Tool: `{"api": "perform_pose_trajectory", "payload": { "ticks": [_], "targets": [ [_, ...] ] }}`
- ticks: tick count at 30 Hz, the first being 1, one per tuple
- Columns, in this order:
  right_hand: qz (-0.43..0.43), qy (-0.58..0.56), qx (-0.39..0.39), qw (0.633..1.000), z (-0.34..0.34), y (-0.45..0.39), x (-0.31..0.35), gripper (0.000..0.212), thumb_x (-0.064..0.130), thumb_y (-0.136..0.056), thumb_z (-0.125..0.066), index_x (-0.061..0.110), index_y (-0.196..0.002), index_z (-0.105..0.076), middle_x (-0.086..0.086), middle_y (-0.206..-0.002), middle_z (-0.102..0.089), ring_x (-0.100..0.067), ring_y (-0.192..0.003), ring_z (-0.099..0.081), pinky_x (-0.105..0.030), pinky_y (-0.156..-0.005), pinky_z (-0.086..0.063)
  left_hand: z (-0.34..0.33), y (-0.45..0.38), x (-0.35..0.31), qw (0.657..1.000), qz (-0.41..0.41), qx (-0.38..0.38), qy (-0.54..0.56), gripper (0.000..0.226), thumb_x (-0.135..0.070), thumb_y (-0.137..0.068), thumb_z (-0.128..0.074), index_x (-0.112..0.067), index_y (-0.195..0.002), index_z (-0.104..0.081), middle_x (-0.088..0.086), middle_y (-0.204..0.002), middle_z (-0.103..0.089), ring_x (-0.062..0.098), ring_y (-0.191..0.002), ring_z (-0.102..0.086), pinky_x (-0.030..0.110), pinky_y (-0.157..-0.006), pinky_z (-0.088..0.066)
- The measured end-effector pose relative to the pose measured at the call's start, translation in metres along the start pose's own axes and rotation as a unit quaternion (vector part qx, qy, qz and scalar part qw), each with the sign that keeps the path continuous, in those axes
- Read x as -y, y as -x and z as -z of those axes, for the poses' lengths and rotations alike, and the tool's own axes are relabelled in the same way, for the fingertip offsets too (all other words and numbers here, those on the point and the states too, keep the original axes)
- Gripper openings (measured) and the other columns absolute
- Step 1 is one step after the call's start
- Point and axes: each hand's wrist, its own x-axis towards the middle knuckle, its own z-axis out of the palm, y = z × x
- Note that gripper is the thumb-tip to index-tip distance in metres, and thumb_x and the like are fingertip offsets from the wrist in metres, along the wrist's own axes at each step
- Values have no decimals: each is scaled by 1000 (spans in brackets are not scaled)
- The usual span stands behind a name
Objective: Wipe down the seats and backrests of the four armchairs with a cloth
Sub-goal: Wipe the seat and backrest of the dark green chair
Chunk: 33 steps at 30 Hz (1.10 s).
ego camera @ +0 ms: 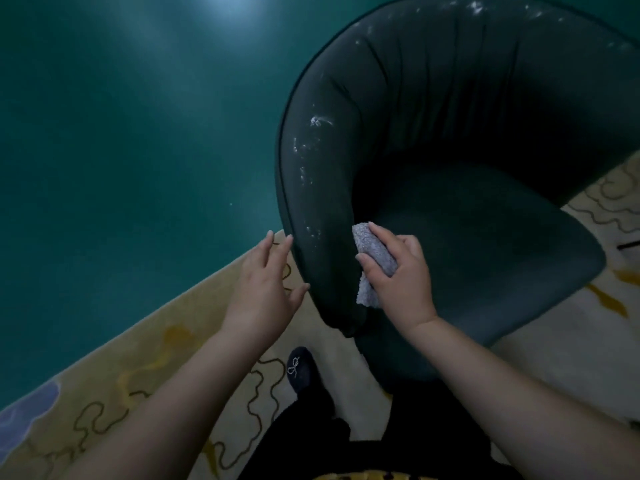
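Here, a dark green-grey upholstered tub armchair [450, 140] with a curved, pleated backrest stands partly on a cream rug [194, 344] with yellow blotches and dark squiggle lines, partly against a glossy teal floor [121, 133]. Pale scuffed flecks show along the chair's left arm and top rim.

Right hand [401, 271]: fingers curled round a small grey terry cloth [374, 258], thumb on top, pressing it against the inner face of the chair's left arm, right where the arm meets the front of the seat cushion. A loose corner of the cloth hangs below the hand.

Left hand [266, 282]: fingers spread and relaxed, holding nothing, fingertips at the outer side of the same arm; contact looks likely but cannot be confirmed.

Lower down, one foot in a dark slipper [301, 370] with a light bow motif rests on the rug, just beside the chair's front edge. Dark trousers beneath.
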Motion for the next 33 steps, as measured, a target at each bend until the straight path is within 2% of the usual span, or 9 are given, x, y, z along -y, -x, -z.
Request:
{"api": "perform_pose_trajectory", "payload": {
  "ticks": [5, 7, 10, 14, 22, 24, 27, 30, 33],
  "targets": [
    [-29, -15, -31, 999, -21, 8, 10, 45, 23, -85, -69, 37, -126, -56, 13, -100, -42, 8, -92, -49, 1, -81, -35, -1, -24, 19, 997, 4, 43, 62, 96, -44, -82, -70, -36, -151, -4, -5, -161, -6, 16, -146, -12, 30, -112, -15],
    [-24, -38, -19, 999, -31, 5, 12, 45, 22, -87, -67, 41, -126, -53, 15, -100, -41, 8, -92, -49, 0, -83, -36, -5, -32, 21, 993, -3, 69, 93, 102, -42, -78, -74, -35, -152, -3, -6, -160, -8, 16, -140, -28, 33, -114, -27],
    [-4, -45, 28, 999, -54, -9, 13, 50, 18, -89, -63, 41, -130, -48, 15, -101, -39, 9, -95, -46, 1, -87, -32, -6, -43, 26, 979, -2, 106, 173, 109, -33, -73, -81, -37, -151, -5, -8, -155, -21, -1, -105, -53, 19, -86, -48],
    [66, 5, 97, 993, -74, -26, 7, 56, 13, -87, -65, 35, -134, -45, 1, -100, -39, -3, -92, -44, -2, -88, -34, -6, -53, 31, 970, -10, 129, 204, 115, -28, -69, -85, -37, -151, -6, -9, -152, -28, -10, -89, -54, 4, -66, -47],
    [65, -6, 61, 996, -64, -37, -12, 52, 17, -88, -63, 39, -131, -46, 12, -101, -37, 7, -95, -43, -1, -89, -32, 1, -55, 24, 962, -1, 143, 234, 125, -31, -64, -86, -47, -148, 5, -14, -156, -21, 7, -103, -60, 27, -82, -57],
    [123, 15, 93, 988, -68, -33, -11, 54, 18, -88, -63, 37, -134, -45, 6, -102, -38, -2, -95, -45, -4, -90, -35, 2, -56, 23, 960, 8, 146, 238, 126, -30, -63, -86, -46, -148, 5, -13, -156, -21, 10, -106, -60, 27, -81, -57],
    [80, 23, 72, 994, -58, -43, -20, 55, 12, -88, -64, 36, -134, -43, 0, -103, -39, -10, -97, -46, -3, -91, -34, 5, -61, 21, 955, 8, 139, 262, 125, -26, -64, -86, -47, -149, 4, -13, -155, -23, 11, -100, -62, 16, -69, -56],
    [56, 0, 59, 997, -55, -48, -18, 53, 12, -89, -63, 37, -131, -44, 4, -102, -38, -4, -95, -44, -4, -91, -34, 8, -67, 17, 957, 12, 135, 257, 125, -23, -65, -86, -46, -150, 4, -12, -156, -21, 6, -93, -63, 9, -62, -51],
    [144, -3, 102, 984, -68, -47, -5, 51, 15, -87, -63, 34, -132, -51, 6, -103, -38, -2, -95, -45, -11, -90, -40, 12, -72, 14, 968, 14, 130, 214, 127, -25, -64, -87, -44, -150, 5, -8, -156, -22, 1, -91, -60, 8, -63, -50]
  ]
}}
